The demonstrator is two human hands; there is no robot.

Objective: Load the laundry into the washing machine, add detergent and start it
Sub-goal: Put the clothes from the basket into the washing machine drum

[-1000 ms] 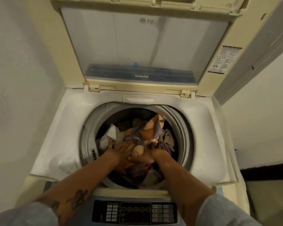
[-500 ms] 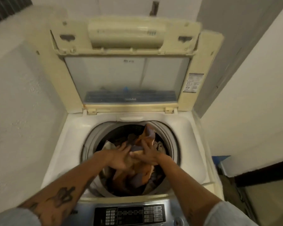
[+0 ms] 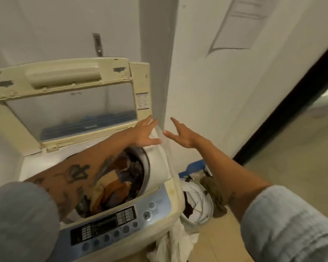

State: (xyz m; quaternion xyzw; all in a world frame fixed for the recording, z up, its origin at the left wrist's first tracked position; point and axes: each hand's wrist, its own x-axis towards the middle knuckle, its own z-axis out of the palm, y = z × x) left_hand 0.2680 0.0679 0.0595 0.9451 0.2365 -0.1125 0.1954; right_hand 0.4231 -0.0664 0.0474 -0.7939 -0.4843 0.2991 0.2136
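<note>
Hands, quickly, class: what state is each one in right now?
Left hand: open, fingers spread, holding nothing.
Right hand: open, fingers spread, holding nothing.

The washing machine (image 3: 157,167) stands against the wall, its lid (image 3: 68,103) raised upright at the back. Laundry (image 3: 119,182) lies in the drum, and the control panel (image 3: 110,225) runs along the front edge, nearest the person. The left hand (image 3: 143,133) hovers above the machine's right rear corner. The right hand (image 3: 184,136) is just beside it, past the machine's right side, and the 2 are apart. On the floor to the right of the machine sits a bucket (image 3: 210,207) holding more clothes, with a cloth (image 3: 175,241) lying nearer the person. A paper sheet (image 3: 240,25) hangs on the right-hand wall.
</note>
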